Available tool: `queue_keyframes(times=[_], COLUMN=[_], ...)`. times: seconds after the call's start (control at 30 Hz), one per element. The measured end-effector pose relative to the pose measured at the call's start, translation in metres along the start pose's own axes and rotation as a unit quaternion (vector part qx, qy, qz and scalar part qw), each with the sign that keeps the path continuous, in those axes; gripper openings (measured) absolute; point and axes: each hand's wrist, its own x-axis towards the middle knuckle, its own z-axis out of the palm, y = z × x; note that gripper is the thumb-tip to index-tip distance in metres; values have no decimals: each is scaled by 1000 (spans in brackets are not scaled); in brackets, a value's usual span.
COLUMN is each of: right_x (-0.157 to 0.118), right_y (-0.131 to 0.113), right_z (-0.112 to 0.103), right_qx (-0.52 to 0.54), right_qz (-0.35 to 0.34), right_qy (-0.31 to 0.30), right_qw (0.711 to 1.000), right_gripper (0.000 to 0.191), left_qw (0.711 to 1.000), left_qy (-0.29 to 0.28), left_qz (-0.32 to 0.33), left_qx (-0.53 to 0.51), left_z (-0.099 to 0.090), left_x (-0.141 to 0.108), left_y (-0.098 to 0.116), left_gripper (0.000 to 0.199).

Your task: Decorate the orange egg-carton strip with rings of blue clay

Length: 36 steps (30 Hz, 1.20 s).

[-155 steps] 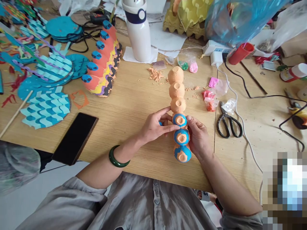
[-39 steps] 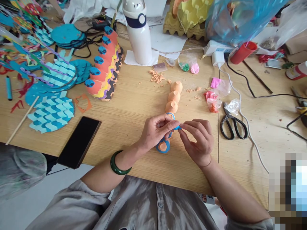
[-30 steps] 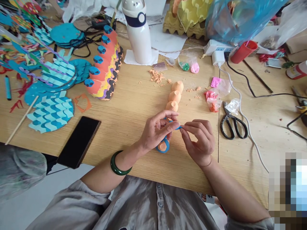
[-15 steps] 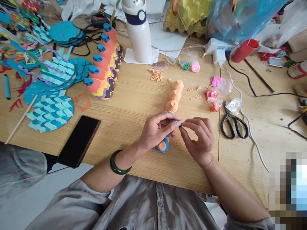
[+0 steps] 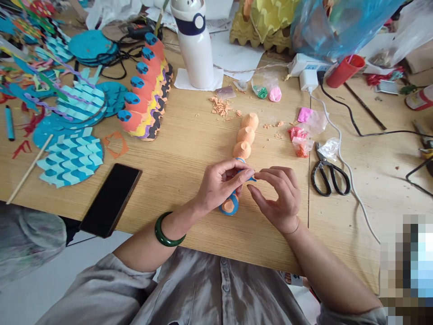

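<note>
An orange bumpy strip (image 5: 246,136) lies on the wooden table, running away from me, with blue material around its nearer bumps. My left hand (image 5: 225,181) is closed over the middle of it, pinching a small blue piece (image 5: 252,178) between thumb and fingers. The piece's tip sticks out to the right. Beside it, my right hand (image 5: 279,194) has its thumb and fingertips apart, with nothing seen between them. The nearest bump (image 5: 228,206) has a blue ring around its orange top. My left hand hides the bumps in the middle.
A black phone (image 5: 111,198) and blue scaly discs (image 5: 71,158) are at left. Behind stand a painted bumpy piece (image 5: 149,92) and a white bottle (image 5: 196,54). Black-handled scissors (image 5: 329,174), clay bags (image 5: 302,143) and a white cable (image 5: 345,158) lie at right.
My right thumb has moved away from its fingers and off the blue piece, whose tip now shows. My left hand has stayed nearly in place.
</note>
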Motion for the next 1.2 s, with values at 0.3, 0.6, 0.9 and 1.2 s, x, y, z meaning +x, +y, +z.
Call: queue_keyframes(times=[0.3, 0.6, 0.9, 1.2], right_x=[2, -12, 1, 0], right_y=[-4, 3, -1, 5], right_z=[2, 9, 8, 9], right_qx=[82, 213, 308, 414], right_qz=[54, 259, 401, 458], right_qy=[-3, 40, 84, 75], right_qw=[995, 941, 859, 783], right_gripper=[20, 4, 24, 24], left_qw=[999, 992, 976, 982], left_qy=[23, 77, 84, 84], left_qz=[28, 14, -67, -47], left_qx=[3, -100, -188, -162], left_z=[0, -8, -9, -10], left_x=[2, 10, 16, 14], left_y=[0, -7, 0, 2], left_gripper=[27, 29, 38, 35])
